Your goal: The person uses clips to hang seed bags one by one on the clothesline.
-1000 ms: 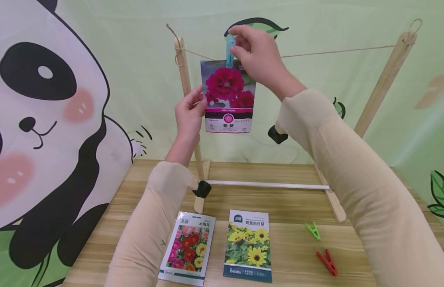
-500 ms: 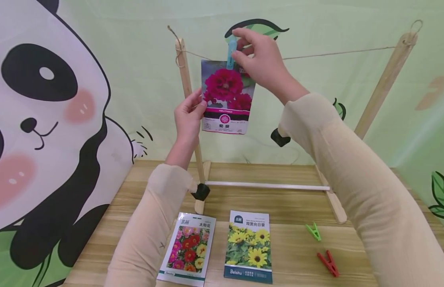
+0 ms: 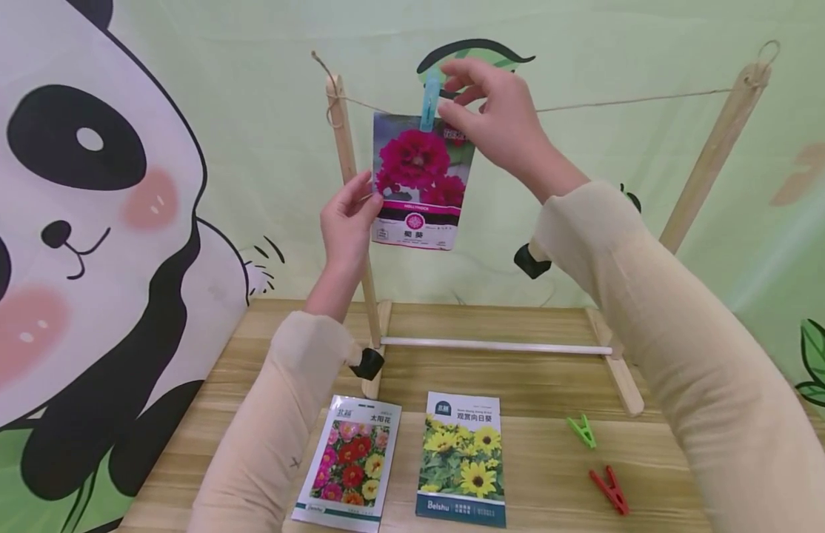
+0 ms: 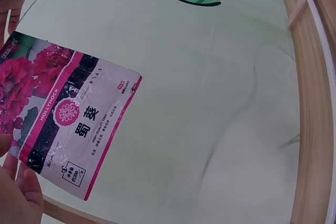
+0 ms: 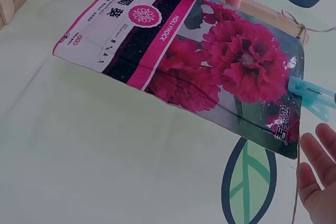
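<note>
A hollyhock seed packet (image 3: 419, 174) with magenta flowers hangs from the twine, clipped at its top edge by a light blue clothespin (image 3: 429, 104). My left hand (image 3: 348, 222) pinches the packet's left edge, thumb in front. Just right of the clothespin is my right hand (image 3: 495, 111), its thumb and fingers spread and holding nothing. In the right wrist view, the clothespin (image 5: 312, 97) bites the packet's top edge, with fingers of the right hand (image 5: 321, 174) apart from it. The left wrist view shows the packet's lower half (image 4: 79, 119) tilted.
The twine (image 3: 632, 100) runs between two wooden posts (image 3: 712, 155) joined below by a white rod (image 3: 499, 346). On the wooden table lie a mixed-flower seed packet (image 3: 351, 463), a sunflower seed packet (image 3: 461, 459), a green clothespin (image 3: 582, 431) and a red clothespin (image 3: 609, 490).
My right hand has let go of the blue clothespin and shifted slightly right. The packet's lower end has swung a little left, with my left hand still on its edge.
</note>
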